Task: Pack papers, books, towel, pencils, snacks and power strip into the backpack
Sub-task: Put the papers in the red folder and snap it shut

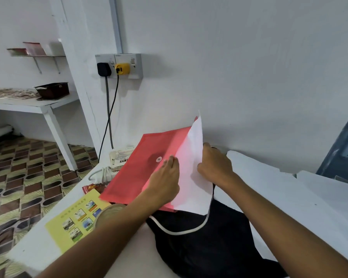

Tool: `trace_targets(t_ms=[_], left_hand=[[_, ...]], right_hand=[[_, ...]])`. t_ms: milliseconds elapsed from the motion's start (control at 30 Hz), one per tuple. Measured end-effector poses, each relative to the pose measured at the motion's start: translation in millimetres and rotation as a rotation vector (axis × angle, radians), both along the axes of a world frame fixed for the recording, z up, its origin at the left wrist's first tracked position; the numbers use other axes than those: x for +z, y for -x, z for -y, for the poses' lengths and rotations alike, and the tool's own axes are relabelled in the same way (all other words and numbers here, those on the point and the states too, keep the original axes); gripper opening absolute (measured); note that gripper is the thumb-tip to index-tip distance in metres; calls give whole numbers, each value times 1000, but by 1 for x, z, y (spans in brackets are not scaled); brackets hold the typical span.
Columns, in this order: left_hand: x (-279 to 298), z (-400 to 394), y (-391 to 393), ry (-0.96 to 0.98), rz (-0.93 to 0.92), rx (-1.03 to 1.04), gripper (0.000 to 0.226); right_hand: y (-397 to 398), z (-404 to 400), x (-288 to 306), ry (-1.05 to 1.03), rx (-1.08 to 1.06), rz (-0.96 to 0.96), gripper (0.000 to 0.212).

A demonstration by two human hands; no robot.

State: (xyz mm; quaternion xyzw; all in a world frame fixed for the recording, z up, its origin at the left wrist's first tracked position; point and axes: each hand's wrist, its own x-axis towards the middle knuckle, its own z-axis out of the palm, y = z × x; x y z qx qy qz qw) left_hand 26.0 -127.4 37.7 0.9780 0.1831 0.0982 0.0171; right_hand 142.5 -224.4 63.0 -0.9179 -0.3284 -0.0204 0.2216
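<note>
A red plastic folder (pixel 141 167) is lifted at an angle above the black backpack (pixel 205 243), which lies on the white table (pixel 279 193). White paper (pixel 191 157) sticks out of the folder's right side. My left hand (pixel 165 181) grips the folder near its button clasp. My right hand (pixel 215 165) holds the paper's right edge. A yellow book (pixel 76 219) lies at the table's left. A white power strip (pixel 103 173) and a snack packet (pixel 92 187) sit behind it, partly hidden by the folder.
A white box (pixel 121 157) stands near the wall under a double socket (pixel 119 66) holding a black and a yellow plug. A roll of tape (pixel 109 213) rests on the yellow book. A side table (pixel 38 105) with a dark tray stands left, over patterned floor.
</note>
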Motion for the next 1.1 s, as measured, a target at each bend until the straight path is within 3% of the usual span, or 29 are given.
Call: trace_targets(t_ms=[167, 300, 367, 433, 533, 600, 667, 867, 1000, 1100], left_hand=[[3, 12, 0, 37, 20, 35, 71], [8, 16, -1, 45, 34, 25, 70], [9, 17, -1, 44, 18, 13, 70], [8, 20, -1, 42, -5, -11, 71], [7, 25, -2, 75, -33, -48, 72], [6, 26, -3, 104, -34, -61, 72], [5, 25, -4, 114, -40, -75, 72], [5, 27, -6, 89, -22, -77, 66], [6, 31, -6, 73, -38, -109, 67], [5, 32, -7, 77, -22, -126, 65]], right_hand=[[8, -7, -10, -14, 10, 603, 36], [3, -5, -22, 92, 14, 655, 21], [0, 1, -21, 223, -29, 571, 3], [-12, 4, -22, 273, -87, 332, 19], [-28, 8, -21, -59, -154, -226, 23], [-37, 13, -21, -335, -178, -525, 19], [-42, 19, -21, -460, -170, -734, 24], [-45, 26, -19, -440, -67, -992, 26], [-45, 18, -27, -676, -217, -952, 28], [-39, 11, -30, -822, -234, -1088, 20]])
